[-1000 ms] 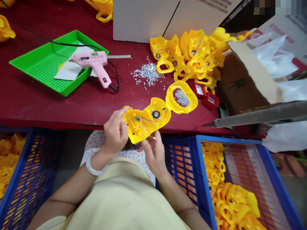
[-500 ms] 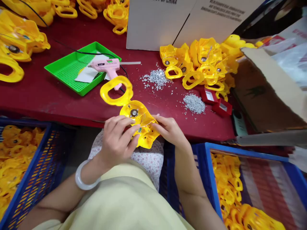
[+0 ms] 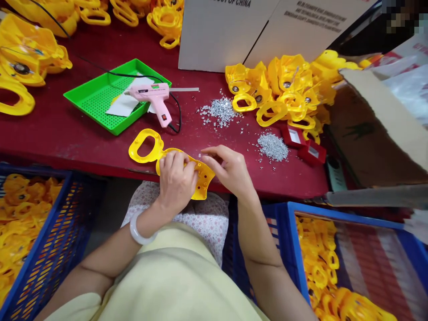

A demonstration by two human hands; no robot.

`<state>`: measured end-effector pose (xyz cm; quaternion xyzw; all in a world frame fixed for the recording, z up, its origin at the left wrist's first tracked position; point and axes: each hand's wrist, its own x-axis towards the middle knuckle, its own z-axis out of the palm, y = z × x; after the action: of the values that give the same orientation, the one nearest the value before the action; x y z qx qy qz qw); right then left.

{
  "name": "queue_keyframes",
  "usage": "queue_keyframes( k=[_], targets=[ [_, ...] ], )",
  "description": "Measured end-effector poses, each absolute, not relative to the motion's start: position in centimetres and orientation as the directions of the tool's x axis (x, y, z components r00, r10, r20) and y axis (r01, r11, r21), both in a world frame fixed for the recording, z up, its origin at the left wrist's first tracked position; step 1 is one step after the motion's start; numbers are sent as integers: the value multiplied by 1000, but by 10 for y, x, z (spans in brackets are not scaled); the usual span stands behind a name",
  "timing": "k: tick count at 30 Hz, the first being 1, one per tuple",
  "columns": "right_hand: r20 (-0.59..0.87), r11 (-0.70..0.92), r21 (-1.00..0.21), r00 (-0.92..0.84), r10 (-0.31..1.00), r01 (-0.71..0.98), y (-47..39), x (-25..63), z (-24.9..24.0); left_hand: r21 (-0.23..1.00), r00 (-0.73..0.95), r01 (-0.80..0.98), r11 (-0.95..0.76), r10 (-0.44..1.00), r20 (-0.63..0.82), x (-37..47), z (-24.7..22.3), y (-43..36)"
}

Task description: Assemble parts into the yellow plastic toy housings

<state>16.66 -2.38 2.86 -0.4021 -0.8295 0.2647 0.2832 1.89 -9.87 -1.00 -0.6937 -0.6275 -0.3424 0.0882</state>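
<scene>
A yellow plastic shell half (image 3: 203,180) with a ring-shaped handle (image 3: 146,146) lies across the table's front edge, above my lap. My left hand (image 3: 177,178) is closed over its middle, fingers bent down into the hollow and hiding what is inside there. Small holes and posts show in the shell's uncovered right end. Just above that end is my right hand (image 3: 229,169), its thumb and index finger brought together. A tiny pale piece (image 3: 199,155) shows at those fingertips; its kind is unclear.
Behind the shell, a pink glue gun (image 3: 152,96) rests on a green tray (image 3: 96,96). Loose screws (image 3: 272,146) and small metal bits (image 3: 220,111) lie in piles. More yellow shells (image 3: 284,89) stand by a white carton (image 3: 227,35). Blue crates (image 3: 290,240) flank my lap.
The shell has turned and shifted left, its handle now lower. My left hand has moved further over it, covering the speaker. My right hand has let go of the shell's edge.
</scene>
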Motion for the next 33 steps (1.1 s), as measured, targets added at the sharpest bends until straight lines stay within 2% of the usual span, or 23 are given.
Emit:
queue_keyframes(
  k=[6,12,15,18,23,25,29,33],
  targets=[
    [293,540,-642,-476,829,545,-28,150,27,300,-20,935,-188,817,577,19,-7,-97],
    [319,452,-763,-337,885,463,-49,163,23,246,35,946,-210,823,568,16,-5,-93],
    [306,366,-819,-202,930,442,-57,169,14,262,50,934,-243,815,577,15,-5,-91],
    [261,284,-900,-112,959,330,-60,171,3,310,79,898,-313,807,585,14,-3,-89],
    [108,126,-982,-131,985,140,-58,174,-10,519,141,709,-478,817,559,11,-3,-79],
    [58,74,-993,-170,984,90,-56,174,-14,565,156,658,-498,824,545,10,-3,-76],
    [-17,-10,-999,-196,981,38,-46,171,-13,525,119,727,-442,835,538,7,-4,-79],
    [29,34,-999,-141,990,34,-16,149,-2,491,-7,791,-366,796,605,-4,-7,-89]
  ],
)
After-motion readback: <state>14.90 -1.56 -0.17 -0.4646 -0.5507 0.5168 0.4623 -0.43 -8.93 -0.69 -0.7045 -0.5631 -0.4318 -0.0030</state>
